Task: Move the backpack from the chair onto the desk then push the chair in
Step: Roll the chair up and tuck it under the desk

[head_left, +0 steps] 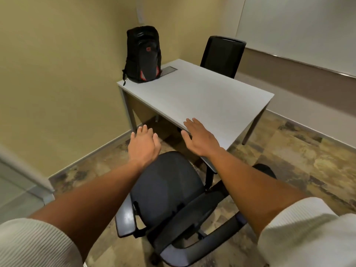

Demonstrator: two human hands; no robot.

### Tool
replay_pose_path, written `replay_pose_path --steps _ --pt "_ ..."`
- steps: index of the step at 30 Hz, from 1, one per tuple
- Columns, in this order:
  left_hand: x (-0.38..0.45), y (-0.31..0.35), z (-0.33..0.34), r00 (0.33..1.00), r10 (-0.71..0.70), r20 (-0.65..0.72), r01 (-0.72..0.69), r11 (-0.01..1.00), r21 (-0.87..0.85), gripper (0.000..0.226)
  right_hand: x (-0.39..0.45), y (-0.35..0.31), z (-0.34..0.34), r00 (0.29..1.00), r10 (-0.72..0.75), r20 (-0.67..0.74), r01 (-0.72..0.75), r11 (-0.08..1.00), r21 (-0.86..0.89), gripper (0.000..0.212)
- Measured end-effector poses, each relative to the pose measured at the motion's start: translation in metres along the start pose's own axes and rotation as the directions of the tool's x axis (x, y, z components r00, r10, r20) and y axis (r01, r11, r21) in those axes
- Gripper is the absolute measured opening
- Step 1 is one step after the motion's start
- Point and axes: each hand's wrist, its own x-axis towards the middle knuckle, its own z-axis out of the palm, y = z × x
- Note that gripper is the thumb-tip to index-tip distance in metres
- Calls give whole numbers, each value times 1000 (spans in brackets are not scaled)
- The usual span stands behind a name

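Note:
A black backpack point(143, 54) with red trim stands upright on the far left corner of the light grey desk point(202, 97), against the wall. A black office chair point(169, 191) with armrests sits in front of the desk's near edge, its seat bare and its backrest nearest to me. My left hand point(143, 145) hovers open above the seat's front edge, fingers spread. Above the desk's near edge and the chair's right armrest, my right hand point(198, 137) is open too. Neither hand holds anything.
A second black chair point(221, 54) stands behind the desk's far side. Yellow walls close in on the left and back; a whiteboard point(300, 33) lines the right wall. Patterned carpet point(300, 160) lies open to the right of the chair.

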Motion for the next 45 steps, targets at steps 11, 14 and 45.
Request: replay_pose_path --steps 11,14,45 --pt "-26 20 15 998 -64 0 64 997 44 41 -29 29 -8 998 -57 9 56 998 12 56" --pt "-47 33 19 993 -112 -36 114 992 54 42 -43 44 -14 995 -95 20 95 995 15 56" --pt "-219 135 84 933 -355 64 345 929 132 69 -171 141 -20 884 -351 309 416 892 -175 72"
